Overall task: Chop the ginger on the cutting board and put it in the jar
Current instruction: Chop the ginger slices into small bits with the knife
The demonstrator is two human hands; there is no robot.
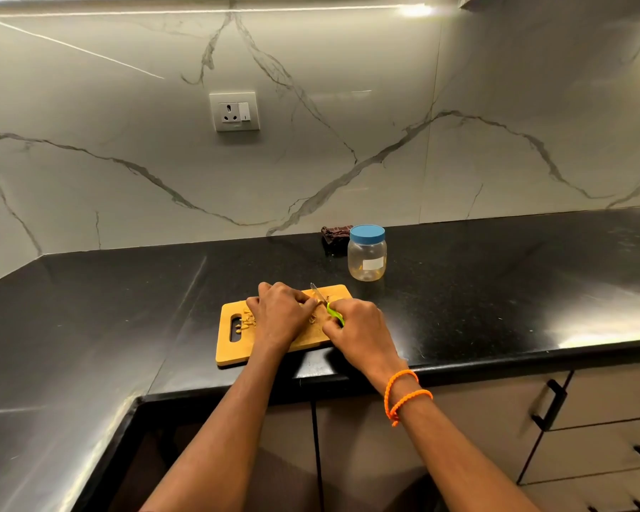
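A wooden cutting board (233, 351) lies on the black counter near its front edge. Chopped ginger pieces (245, 322) lie at the board's left end by the handle slot. My left hand (279, 314) sits curled over the middle of the board, holding down ginger that it mostly hides. My right hand (359, 336) grips a knife (320, 296) by its green handle, blade pointing away beside my left fingers. A clear plastic jar (367, 257) with a blue lid on stands behind the board to the right.
A small dark brown object (335, 235) lies against the marble wall behind the jar. A wall socket (234, 112) sits above. The counter turns a corner on the left. Drawers with black handles (549, 404) are below on the right.
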